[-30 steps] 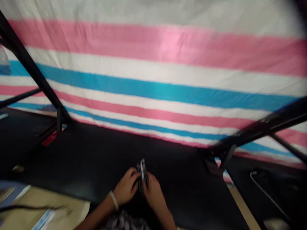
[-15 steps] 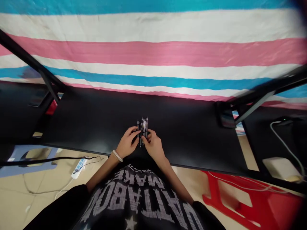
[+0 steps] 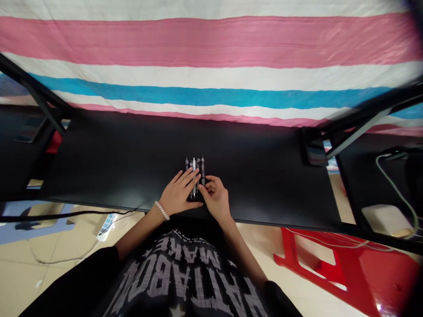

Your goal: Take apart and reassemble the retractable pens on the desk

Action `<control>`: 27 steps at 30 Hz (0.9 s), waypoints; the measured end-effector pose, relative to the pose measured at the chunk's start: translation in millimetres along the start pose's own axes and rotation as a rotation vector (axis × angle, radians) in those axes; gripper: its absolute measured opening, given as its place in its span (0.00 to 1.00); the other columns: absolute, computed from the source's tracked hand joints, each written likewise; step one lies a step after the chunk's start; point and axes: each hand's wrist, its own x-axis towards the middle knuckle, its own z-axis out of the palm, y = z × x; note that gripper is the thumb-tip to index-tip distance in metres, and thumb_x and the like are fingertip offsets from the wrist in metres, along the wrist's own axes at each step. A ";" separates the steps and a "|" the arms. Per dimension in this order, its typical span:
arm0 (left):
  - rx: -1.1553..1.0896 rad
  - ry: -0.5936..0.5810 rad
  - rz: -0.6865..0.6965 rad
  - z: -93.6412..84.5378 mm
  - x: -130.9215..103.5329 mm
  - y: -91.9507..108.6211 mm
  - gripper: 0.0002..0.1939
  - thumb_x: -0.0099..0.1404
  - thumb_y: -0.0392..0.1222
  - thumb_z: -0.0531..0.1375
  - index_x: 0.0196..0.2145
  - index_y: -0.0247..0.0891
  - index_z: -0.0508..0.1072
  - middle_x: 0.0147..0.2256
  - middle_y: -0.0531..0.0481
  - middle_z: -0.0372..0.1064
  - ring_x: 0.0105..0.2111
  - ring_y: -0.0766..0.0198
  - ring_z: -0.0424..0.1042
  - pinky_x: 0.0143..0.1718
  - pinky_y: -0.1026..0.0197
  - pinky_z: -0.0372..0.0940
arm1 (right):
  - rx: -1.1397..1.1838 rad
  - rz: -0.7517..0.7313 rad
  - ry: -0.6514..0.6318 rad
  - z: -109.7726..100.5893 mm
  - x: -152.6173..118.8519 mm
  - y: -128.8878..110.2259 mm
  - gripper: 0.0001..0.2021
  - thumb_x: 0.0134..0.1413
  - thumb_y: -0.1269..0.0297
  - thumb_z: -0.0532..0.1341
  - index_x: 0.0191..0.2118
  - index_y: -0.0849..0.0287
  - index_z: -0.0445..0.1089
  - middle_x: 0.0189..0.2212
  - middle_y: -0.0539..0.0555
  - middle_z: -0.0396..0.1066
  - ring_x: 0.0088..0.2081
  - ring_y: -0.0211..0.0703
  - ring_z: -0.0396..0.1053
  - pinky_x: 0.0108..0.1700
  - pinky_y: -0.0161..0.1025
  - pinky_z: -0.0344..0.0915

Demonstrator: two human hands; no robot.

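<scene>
Several pens lie side by side on the black table (image 3: 125, 149), pointing away from me. One is a white pen (image 3: 194, 163); the others have dark and clear barrels. My left hand (image 3: 176, 193), with a beaded bracelet at the wrist, rests flat across the row, fingers stretched and thumb out, hiding the pens' middle parts. At the right end of the row is a dark pen (image 3: 202, 165). My right hand (image 3: 217, 197) has its thumb and forefinger closed around the lower part of that pen; its other fingers are curled.
A striped sheet (image 3: 211, 44) hangs behind the table. Black frame legs rise at both sides, with a dark phone-like object (image 3: 314, 147) by the right one. A white box (image 3: 385, 220) and cable are at far right. A red stool (image 3: 330, 264) and power strip (image 3: 107, 226) are below.
My left hand has gone from gripping the bundle's side to lying flat over the pens. The pens now lie in a flatter, more even row. The camera view has tilted down slightly.
</scene>
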 end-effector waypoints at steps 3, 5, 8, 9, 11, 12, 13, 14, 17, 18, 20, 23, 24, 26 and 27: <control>-0.001 0.029 0.001 2.3 0.5 0.3 0.39 0.69 0.61 0.56 0.68 0.33 0.58 0.69 0.39 0.53 0.70 0.48 0.50 0.69 0.44 0.48 | 0.115 0.064 0.040 -7.4 -3.5 0.6 0.20 0.55 0.53 0.66 0.48 0.59 0.68 0.26 0.48 0.71 0.25 0.38 0.69 0.27 0.35 0.68; -0.018 0.044 0.000 3.1 0.7 -1.3 0.37 0.70 0.61 0.55 0.68 0.33 0.59 0.69 0.39 0.55 0.70 0.48 0.51 0.69 0.44 0.49 | 0.172 0.108 0.048 -12.6 -7.2 -0.4 0.20 0.54 0.52 0.66 0.48 0.59 0.70 0.27 0.49 0.71 0.24 0.38 0.68 0.24 0.34 0.67; -0.089 0.077 -0.005 3.0 0.2 -4.3 0.37 0.70 0.61 0.56 0.67 0.35 0.61 0.68 0.39 0.57 0.69 0.48 0.53 0.69 0.42 0.50 | 0.232 0.125 0.033 -16.9 -14.8 -4.6 0.20 0.54 0.51 0.67 0.47 0.59 0.73 0.28 0.50 0.72 0.23 0.36 0.67 0.22 0.33 0.66; -0.138 0.094 0.003 2.7 -0.4 -4.4 0.37 0.69 0.61 0.57 0.67 0.36 0.60 0.67 0.39 0.57 0.69 0.47 0.53 0.69 0.41 0.49 | 0.245 0.117 0.030 -17.3 -17.5 -6.9 0.20 0.54 0.51 0.67 0.47 0.59 0.74 0.28 0.50 0.73 0.23 0.36 0.67 0.22 0.33 0.67; -0.306 0.162 0.023 1.7 -2.0 -2.0 0.40 0.65 0.61 0.62 0.68 0.38 0.60 0.67 0.37 0.58 0.69 0.45 0.53 0.69 0.39 0.48 | 0.265 0.090 0.025 -17.0 -23.1 -12.6 0.19 0.56 0.52 0.67 0.48 0.59 0.75 0.28 0.51 0.73 0.23 0.35 0.67 0.23 0.33 0.68; -0.439 0.232 0.006 0.9 -2.7 0.8 0.41 0.64 0.60 0.63 0.68 0.39 0.59 0.67 0.36 0.58 0.69 0.44 0.54 0.69 0.38 0.49 | 0.276 0.073 0.019 -16.5 -25.7 -15.8 0.18 0.57 0.52 0.66 0.48 0.58 0.76 0.28 0.51 0.73 0.23 0.35 0.67 0.24 0.33 0.68; -0.601 0.314 -0.025 -0.2 -3.1 4.6 0.42 0.63 0.59 0.65 0.68 0.40 0.59 0.67 0.35 0.58 0.68 0.43 0.56 0.68 0.37 0.52 | 0.286 0.052 0.008 -16.0 -28.1 -18.9 0.17 0.59 0.52 0.65 0.48 0.58 0.76 0.28 0.50 0.73 0.23 0.34 0.66 0.24 0.33 0.67; -0.797 0.410 -0.100 -1.7 -3.0 9.1 0.38 0.66 0.57 0.63 0.68 0.40 0.59 0.66 0.34 0.59 0.66 0.44 0.60 0.66 0.38 0.57 | 0.292 0.030 -0.014 -15.5 -30.1 -21.8 0.17 0.60 0.52 0.64 0.48 0.58 0.77 0.28 0.50 0.73 0.23 0.34 0.66 0.24 0.33 0.66; -1.374 0.544 -0.345 -10.0 0.1 22.2 0.25 0.71 0.52 0.60 0.61 0.40 0.67 0.57 0.35 0.72 0.52 0.49 0.77 0.51 0.46 0.74 | 0.277 -0.007 -0.091 -13.4 -33.7 -27.9 0.16 0.62 0.53 0.62 0.46 0.57 0.78 0.25 0.49 0.70 0.21 0.32 0.62 0.22 0.32 0.61; -1.487 0.564 -0.397 -13.9 1.9 25.4 0.22 0.70 0.51 0.60 0.58 0.40 0.70 0.51 0.37 0.76 0.47 0.51 0.79 0.47 0.49 0.76 | 0.270 -0.006 -0.102 -12.6 -34.1 -29.1 0.16 0.62 0.52 0.62 0.44 0.58 0.79 0.23 0.48 0.68 0.21 0.32 0.61 0.22 0.31 0.59; -1.615 0.597 -0.455 -22.4 5.5 29.0 0.19 0.68 0.51 0.63 0.52 0.39 0.74 0.40 0.43 0.79 0.40 0.54 0.81 0.41 0.53 0.78 | 0.260 0.006 -0.097 -11.0 -34.2 -30.6 0.17 0.63 0.51 0.61 0.42 0.59 0.79 0.20 0.47 0.65 0.20 0.32 0.58 0.21 0.32 0.56; -1.663 0.663 -0.497 -32.0 9.1 30.7 0.17 0.66 0.51 0.65 0.46 0.37 0.77 0.35 0.46 0.79 0.36 0.57 0.82 0.38 0.55 0.78 | 0.225 -0.016 -0.059 -8.8 -35.2 -33.1 0.16 0.63 0.51 0.61 0.42 0.59 0.79 0.20 0.48 0.66 0.20 0.33 0.60 0.21 0.32 0.57; -1.664 0.672 -0.511 -33.4 9.7 31.3 0.16 0.65 0.51 0.66 0.44 0.36 0.77 0.34 0.45 0.79 0.36 0.58 0.82 0.38 0.56 0.78 | 0.204 -0.036 -0.040 -8.0 -36.2 -34.1 0.16 0.64 0.53 0.60 0.42 0.58 0.80 0.22 0.48 0.67 0.21 0.34 0.61 0.22 0.33 0.59; -1.656 0.691 -0.530 -33.0 10.3 33.6 0.15 0.65 0.50 0.66 0.42 0.35 0.78 0.34 0.45 0.79 0.36 0.58 0.81 0.39 0.56 0.78 | 0.143 -0.097 0.010 -5.6 -39.3 -35.6 0.14 0.65 0.56 0.60 0.43 0.57 0.80 0.23 0.49 0.70 0.21 0.35 0.64 0.24 0.34 0.64; -1.648 0.706 -0.536 -31.6 10.7 35.3 0.15 0.65 0.50 0.66 0.41 0.35 0.78 0.34 0.45 0.79 0.35 0.59 0.81 0.39 0.57 0.78 | 0.100 -0.140 0.041 -4.0 -41.1 -35.8 0.13 0.66 0.57 0.59 0.43 0.57 0.80 0.24 0.49 0.70 0.21 0.35 0.66 0.25 0.35 0.66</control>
